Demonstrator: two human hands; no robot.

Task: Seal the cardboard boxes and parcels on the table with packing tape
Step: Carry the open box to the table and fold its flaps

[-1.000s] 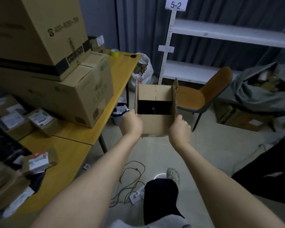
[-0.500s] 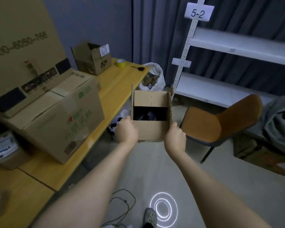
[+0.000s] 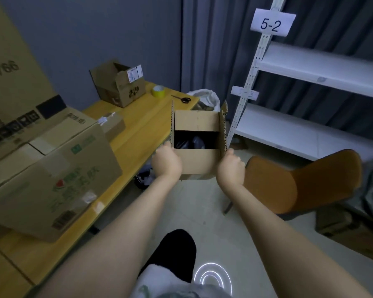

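Head view: small box (image 3: 199,162) is in the air, held out in front, just off the table (image 3: 138,130) edge, between the table and the chair (image 3: 299,181). It is not on the table yet.

Left hand (image 3: 167,161) grips the box's left side and right hand (image 3: 229,168) grips its right side. Fingers are curled round the cardboard; fingertips are hidden behind it.

Box is open. Both side flaps stand up, the far flap lies over part of the opening, and something dark shows in the gap. No tape on it that I can see.

Step in hand, my read: carry it to the table for sealing. To do it well:
- keep it level so the contents don't shift
- put it on the bare stretch near the tape roll (image 3: 159,91) and scissors (image 3: 182,98), not on the stacked boxes
- fold the side flaps in first, long flaps over them, seam tight, before reaching for tape
- watch the upright flaps, they can snag on the way down

Count:
- hands: 2, both on the box
- held box: 1
- on the table: 1 open box (image 3: 119,84) at the far end, 1 small parcel (image 3: 114,123), 1 big printed box (image 3: 47,168), 1 larger box (image 3: 7,82) stacked on it
- tape roll: 1
- scissors: 1 pair
- chair: 1
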